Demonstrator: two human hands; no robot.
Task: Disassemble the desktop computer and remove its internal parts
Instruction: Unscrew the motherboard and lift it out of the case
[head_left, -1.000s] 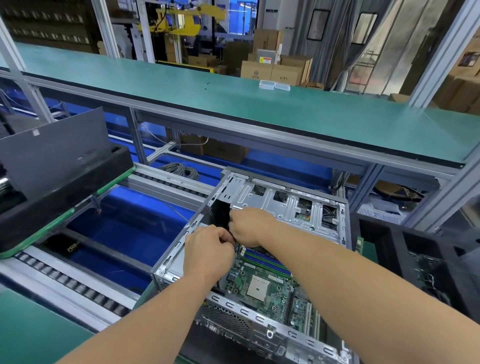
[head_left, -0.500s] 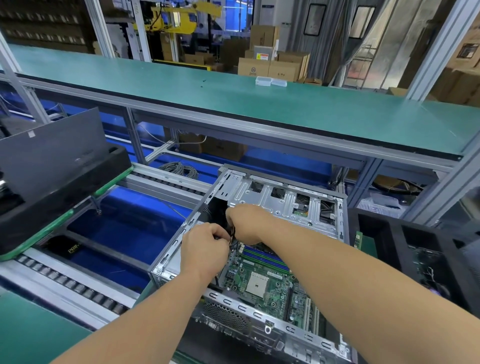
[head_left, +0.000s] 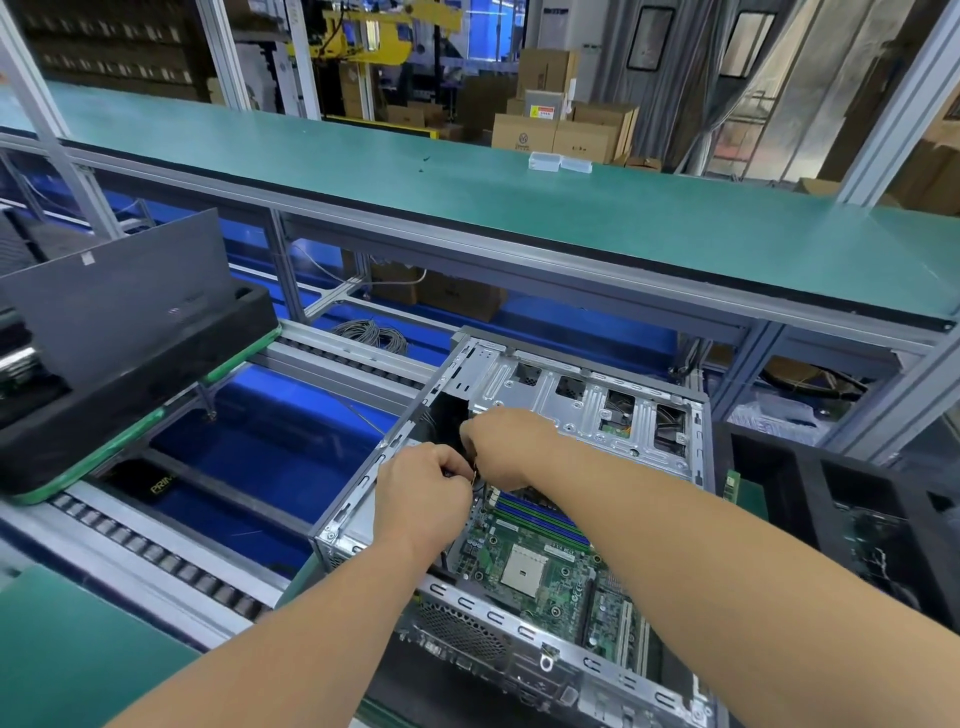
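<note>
Open desktop computer case (head_left: 587, 410), of bare stamped sheet steel, lying on its side across the roller conveyor (head_left: 156, 553). Its perforated rear panel faces the viewer, and a drive cage (head_left: 592, 402) of ribbed, slotted metal spans the far end. Inside lies the green motherboard (head_left: 540, 571), matte and densely populated, with a square pale CPU socket (head_left: 523, 573) near its centre and long blue and black memory slots (head_left: 540, 512) just beyond it.

The 2 hands meet over the dark cavity at the case's far left corner. The left hand (head_left: 423, 493) is curled, knuckles up, its fingertips pinching a thin dark cable (head_left: 475, 486). The right hand (head_left: 506, 441) is likewise curled just beside it, fingers turned down into the case; it appears to grip the same cable or its connector, though its fingers hide the contact.

Left of the case, a black foam tray (head_left: 130, 400) holds a flat grey panel (head_left: 119, 301) leaning at an angle. A second black foam tray (head_left: 872, 519) stands to the right. A smooth green shelf (head_left: 519, 192) runs above, carrying 2 small clear plastic boxes (head_left: 558, 162).
</note>
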